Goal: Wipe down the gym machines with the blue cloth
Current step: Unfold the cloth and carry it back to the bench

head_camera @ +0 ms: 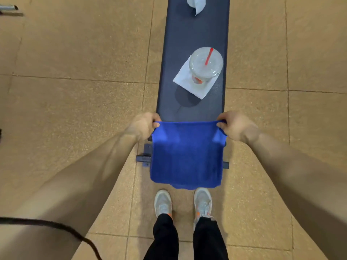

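A blue cloth (186, 156) hangs spread flat in front of me, over the near end of a dark padded gym bench (187, 38). My left hand (144, 124) pinches its top left corner and my right hand (232, 126) pinches its top right corner, holding the upper edge taut. The cloth hides the bench's near end and part of its foot bracket (143, 157).
A clear plastic cup (205, 64) with a domed lid and red straw stands on a white napkin (183, 81) mid-bench. A crumpled white tissue (197, 3) lies at the far end. My shoes (163, 202) stand on tan floor tiles. A black cable (56, 226) crosses bottom left.
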A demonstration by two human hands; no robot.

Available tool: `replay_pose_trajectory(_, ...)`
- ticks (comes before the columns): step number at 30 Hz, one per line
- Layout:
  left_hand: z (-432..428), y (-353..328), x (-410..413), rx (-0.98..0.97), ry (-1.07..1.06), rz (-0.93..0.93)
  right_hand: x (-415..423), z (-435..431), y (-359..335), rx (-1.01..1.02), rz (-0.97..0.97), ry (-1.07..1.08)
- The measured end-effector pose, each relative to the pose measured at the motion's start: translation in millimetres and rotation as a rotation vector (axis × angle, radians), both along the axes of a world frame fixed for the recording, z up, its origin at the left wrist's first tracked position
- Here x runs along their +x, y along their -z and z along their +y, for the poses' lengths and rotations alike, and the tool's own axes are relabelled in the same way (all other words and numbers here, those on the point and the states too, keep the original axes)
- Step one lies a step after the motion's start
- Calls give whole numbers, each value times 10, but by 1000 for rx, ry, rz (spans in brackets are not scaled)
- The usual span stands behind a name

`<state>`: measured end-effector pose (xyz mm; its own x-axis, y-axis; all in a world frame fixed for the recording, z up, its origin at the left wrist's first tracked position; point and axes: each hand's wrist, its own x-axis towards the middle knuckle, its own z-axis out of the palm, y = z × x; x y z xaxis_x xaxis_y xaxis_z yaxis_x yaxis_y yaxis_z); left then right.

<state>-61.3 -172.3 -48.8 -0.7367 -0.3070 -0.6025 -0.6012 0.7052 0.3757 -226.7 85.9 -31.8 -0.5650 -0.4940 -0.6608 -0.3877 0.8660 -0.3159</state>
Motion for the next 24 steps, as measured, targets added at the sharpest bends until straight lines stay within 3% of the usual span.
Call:
replay_pose_trajectory(5, -213, 45, -311, -132, 87, 102, -350, -135, 81, -32, 95, -26)
replay_pose_trajectory(14, -373, -639, -581, -174, -34, 258, -541, -191, -481, -259, 209, 43)
replay_pose_trajectory(19, -77, -632, -91, -211, 106, 269, 31, 135, -480, -296, 385, 11)
replay_pose_trajectory(24, 403, -240, 674, -156, 215, 137, 839, 589, -72, -240, 358, -64)
